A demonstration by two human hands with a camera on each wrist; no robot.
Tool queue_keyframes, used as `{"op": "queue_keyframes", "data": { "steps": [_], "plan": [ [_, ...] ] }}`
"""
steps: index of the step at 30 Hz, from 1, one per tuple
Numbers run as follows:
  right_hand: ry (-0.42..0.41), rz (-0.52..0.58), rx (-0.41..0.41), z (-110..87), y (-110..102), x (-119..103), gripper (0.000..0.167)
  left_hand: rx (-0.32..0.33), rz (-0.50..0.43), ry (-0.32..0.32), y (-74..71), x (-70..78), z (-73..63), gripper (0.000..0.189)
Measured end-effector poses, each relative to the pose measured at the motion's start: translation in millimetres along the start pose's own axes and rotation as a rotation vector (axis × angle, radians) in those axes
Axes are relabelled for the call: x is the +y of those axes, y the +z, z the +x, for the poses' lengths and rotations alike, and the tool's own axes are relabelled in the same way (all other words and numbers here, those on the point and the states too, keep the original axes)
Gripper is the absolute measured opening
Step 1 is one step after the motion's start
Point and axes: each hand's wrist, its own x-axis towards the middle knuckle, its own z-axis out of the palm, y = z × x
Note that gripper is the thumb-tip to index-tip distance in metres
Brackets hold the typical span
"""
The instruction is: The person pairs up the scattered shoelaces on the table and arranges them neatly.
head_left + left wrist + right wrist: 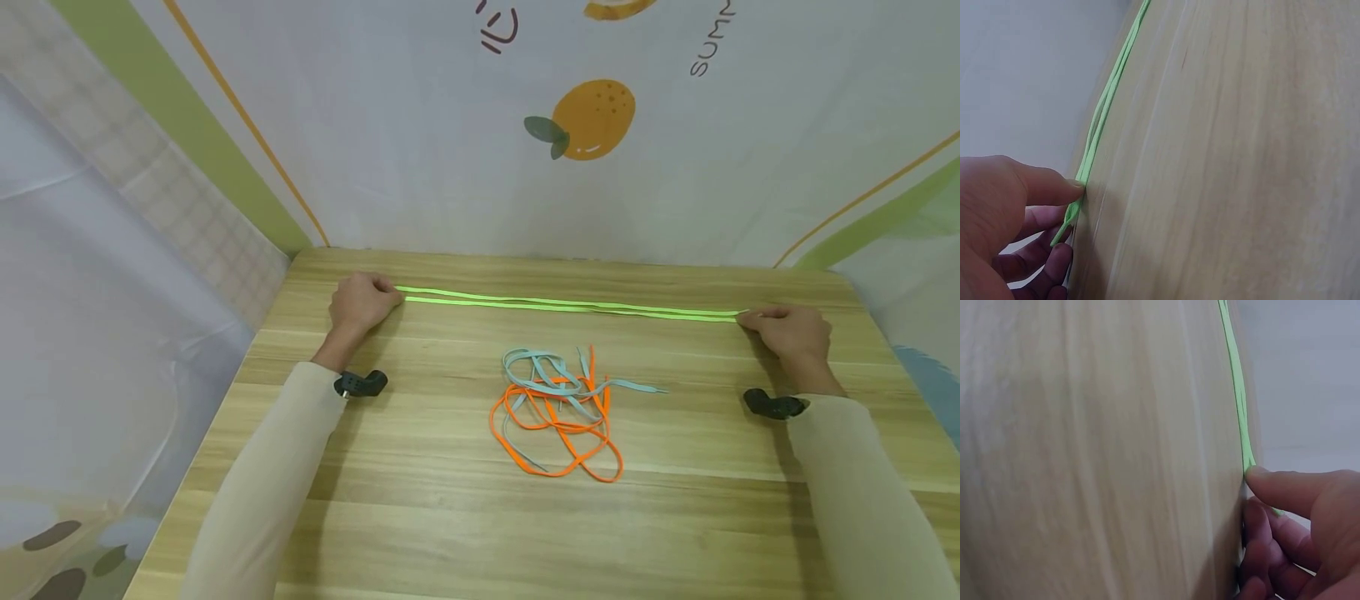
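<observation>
Head: left hand point(362, 302) at nine o'clock and right hand point(797, 335) at three pinch the green lace point(555, 308) just inside the surface's point(420, 542) far edge; orange lace point(561, 428) and blue lace point(558, 390) tangle toward six. Left wrist: a tip point(1057, 237), hidden from above, pokes out at seven. Right wrist: lace runs toward twelve.

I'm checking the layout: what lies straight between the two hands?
Two neon-green shoelace strands, running side by side from the left hand to the right hand; the head view shows it.
</observation>
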Motion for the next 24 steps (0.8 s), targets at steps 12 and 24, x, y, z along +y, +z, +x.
{"op": "queue_keyframes", "data": {
  "steps": [12, 24],
  "plan": [
    [0.002, 0.048, 0.010, -2.4, -6.5, 5.9, 0.042, 0.012, -0.057, 0.003, -1.0, -15.5, 4.9, 0.027],
    [-0.021, 0.134, 0.044, -20.2, -16.0, -3.5, 0.017, 0.058, -0.118, 0.044, -14.7, -2.0, -20.3, 0.028]
  ]
}}
